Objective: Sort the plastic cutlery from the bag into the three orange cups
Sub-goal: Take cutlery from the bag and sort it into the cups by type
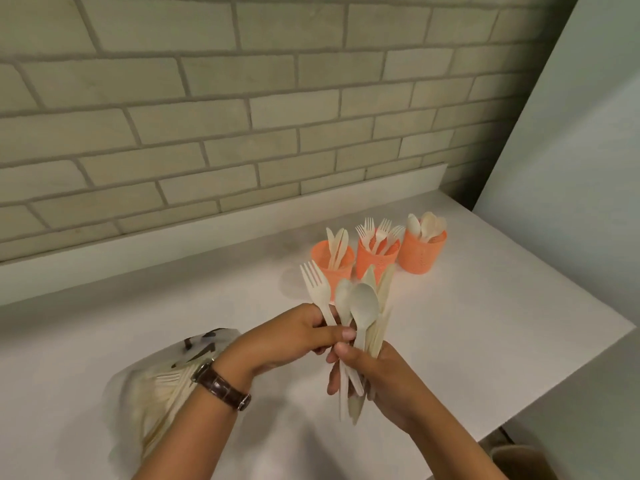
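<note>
At the near left of the white worktop [485, 323], the bag [156, 393] lies with pale cutlery inside. Just right of it, the right hand [377, 375] has its grip clamped round the handles of a cutlery bundle [362, 306], heads fanned upward. The left hand [294, 337] pinches a fork [317, 285] at the bundle's left edge. Farther off, three orange cups stand in a row: the left cup [332, 263] holds knives, the middle cup [375, 263] forks, the right cup [420, 254] spoons.
</note>
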Available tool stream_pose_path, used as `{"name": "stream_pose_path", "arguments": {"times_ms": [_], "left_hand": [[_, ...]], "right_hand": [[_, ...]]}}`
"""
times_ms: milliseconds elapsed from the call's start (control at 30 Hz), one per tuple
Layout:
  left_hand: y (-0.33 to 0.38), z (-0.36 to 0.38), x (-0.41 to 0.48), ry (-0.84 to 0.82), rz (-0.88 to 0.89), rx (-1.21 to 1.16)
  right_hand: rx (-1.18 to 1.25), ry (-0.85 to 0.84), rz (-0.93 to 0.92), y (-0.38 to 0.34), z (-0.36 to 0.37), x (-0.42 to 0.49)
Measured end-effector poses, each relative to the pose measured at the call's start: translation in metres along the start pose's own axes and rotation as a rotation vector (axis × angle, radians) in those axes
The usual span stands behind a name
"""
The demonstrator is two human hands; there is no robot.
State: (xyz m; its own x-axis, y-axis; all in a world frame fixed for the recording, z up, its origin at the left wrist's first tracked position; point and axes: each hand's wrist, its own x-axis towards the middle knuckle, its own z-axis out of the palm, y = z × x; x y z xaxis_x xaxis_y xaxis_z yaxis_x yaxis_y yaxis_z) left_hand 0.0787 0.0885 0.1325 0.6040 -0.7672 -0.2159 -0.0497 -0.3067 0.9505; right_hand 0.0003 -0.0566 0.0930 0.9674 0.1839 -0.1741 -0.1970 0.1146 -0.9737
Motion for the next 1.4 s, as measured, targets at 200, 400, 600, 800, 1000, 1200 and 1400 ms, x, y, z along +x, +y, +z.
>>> {"name": "stream_pose_path", "arguments": {"times_ms": [200, 400, 600, 800, 1000, 1200, 1400], "left_hand": [[-0.004, 0.037, 0.062, 0.048, -0.055, -0.004], [0.003, 0.095, 0.149, 0.478, -0.138, -0.246], [0.020, 0.132, 0.208, 0.949, -0.123, -0.454], [0.033, 0.132, 0.220, 1.149, -0.085, -0.591], [0.043, 0.075, 0.214, 1.490, 0.024, -0.277], [0.007, 0.040, 0.265, 1.384, -0.159, 0.094], [0.000, 0.062, 0.269, 1.298, -0.256, -0.006]], "right_hand": [[0.194, -0.083, 0.037, 0.007, -0.070, 0.007], [0.115, -0.054, 0.047, -0.007, -0.171, 0.024], [0.058, -0.028, 0.069, -0.016, -0.238, 0.037], [0.142, 0.014, 0.134, -0.019, -0.276, 0.047], [0.169, 0.094, 0.187, -0.018, -0.290, 0.056], [0.251, 0.094, 0.164, -0.024, -0.297, 0.064], [0.260, 0.097, 0.125, -0.033, -0.303, 0.069]]}}
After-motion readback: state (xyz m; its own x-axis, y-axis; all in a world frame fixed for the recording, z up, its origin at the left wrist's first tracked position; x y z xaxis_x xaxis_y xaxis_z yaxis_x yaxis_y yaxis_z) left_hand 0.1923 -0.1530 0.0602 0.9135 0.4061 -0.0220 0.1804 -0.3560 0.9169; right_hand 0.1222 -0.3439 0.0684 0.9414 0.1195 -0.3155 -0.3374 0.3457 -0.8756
